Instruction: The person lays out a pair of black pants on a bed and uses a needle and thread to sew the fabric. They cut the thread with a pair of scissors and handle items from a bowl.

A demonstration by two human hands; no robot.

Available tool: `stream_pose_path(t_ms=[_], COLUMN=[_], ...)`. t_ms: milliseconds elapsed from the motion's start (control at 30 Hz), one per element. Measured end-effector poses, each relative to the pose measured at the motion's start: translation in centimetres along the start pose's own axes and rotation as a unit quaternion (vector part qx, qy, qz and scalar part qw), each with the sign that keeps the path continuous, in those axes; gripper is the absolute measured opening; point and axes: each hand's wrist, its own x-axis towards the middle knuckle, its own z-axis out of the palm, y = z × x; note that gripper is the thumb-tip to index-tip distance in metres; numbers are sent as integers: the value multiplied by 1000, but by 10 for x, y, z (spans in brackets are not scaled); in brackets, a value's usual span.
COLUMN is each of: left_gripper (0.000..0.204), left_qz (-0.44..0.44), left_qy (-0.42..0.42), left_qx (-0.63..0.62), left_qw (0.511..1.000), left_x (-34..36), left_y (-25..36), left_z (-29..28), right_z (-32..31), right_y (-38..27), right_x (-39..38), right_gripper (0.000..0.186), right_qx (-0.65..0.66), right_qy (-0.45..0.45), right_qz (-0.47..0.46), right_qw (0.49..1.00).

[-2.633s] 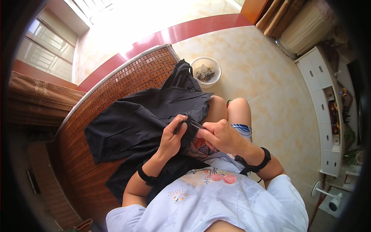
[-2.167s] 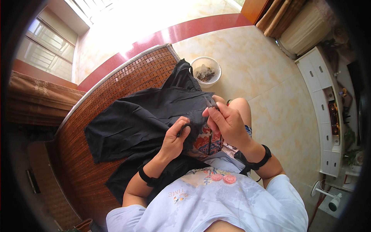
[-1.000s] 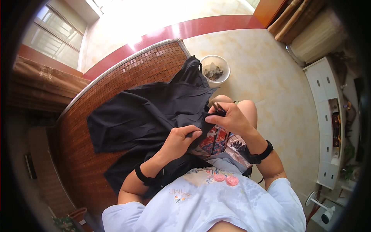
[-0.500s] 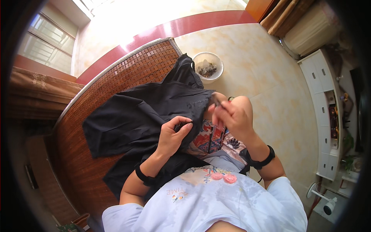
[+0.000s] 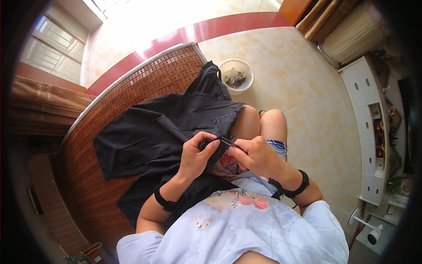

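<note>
My left hand (image 5: 196,156) pinches a bunched edge of the black cloth garment (image 5: 149,136) spread over the seat and my lap. Just right of it, my right hand (image 5: 257,154) grips small thread snips (image 5: 227,141), a slim dark metal tool with two narrow points reaching the cloth at my left fingertips. Whether the points touch threads or fabric is too small to tell. Under my hands lies patterned cloth (image 5: 231,163) in red, blue and pink, partly hidden by my arms. My bare knees (image 5: 272,123) show behind my right hand.
A woven brown mat (image 5: 158,66) covers the seat. Beyond it a white bin (image 5: 236,75) holds scraps on the tiled floor (image 5: 307,92). A white drawer cabinet (image 5: 360,119) stands at the right, with a white device (image 5: 371,233) below it. Brown curtains (image 5: 48,105) hang at the left.
My right hand was raised and blurred half a second ago; it has come down beside my left hand, snips pointed at the held cloth. My left hand keeps its pinch in nearly the same place.
</note>
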Motion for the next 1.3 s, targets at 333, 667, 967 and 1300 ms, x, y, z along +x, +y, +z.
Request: stream_pose_path(t_ms=[333,667,967,1300], left_gripper=[3,6,8,4], left_qz=[66,18,-7,10], left_qy=[-69,-130,-52,-51], left_qx=[-33,20,-249,-211], left_qw=[995,991,967,976], left_x=[3,-7,-1,-1], left_y=[-1,-11,-18,-16], left_z=[-3,2,-8,-7], right_z=[5,-2,7,9], right_y=[-1,-15,-8,-5], right_x=[3,10,-3,-1], right_gripper=[24,22,22,24], right_qx=[6,100,27,-31], right_qy=[12,114,19,9], right_qz=[1,-20,-4,-24], right_qw=[1000,988,999,999])
